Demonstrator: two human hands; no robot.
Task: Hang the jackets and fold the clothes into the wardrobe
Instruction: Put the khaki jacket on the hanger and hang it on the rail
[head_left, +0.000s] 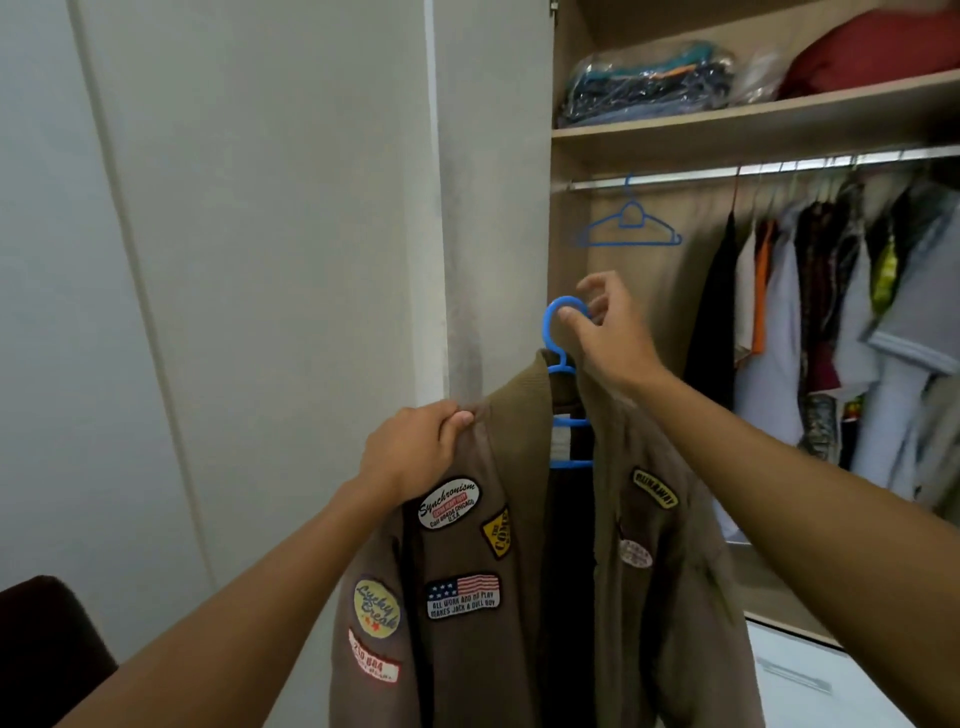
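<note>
Dark brown upholstery, a chair corner (44, 631), sits at the lower left against the white wardrobe door (218, 260). Moving right, I see my left hand (410, 452) with fingers curled tight, pinching the shoulder of the brown jacket (467, 649), which is covered in sewn patches and hangs open in front of me, outside the wardrobe. The jacket sits on a blue hanger (558, 332), and my right hand (605, 338) grips its hook between thumb and fingers, below the rail (701, 174). An empty blue hanger (629, 226) hangs on that rail. Further right, hung shirts (810, 322) crowd the rail, and bagged folded clothes (649, 85) rest on the shelf (753, 127) above.
</note>
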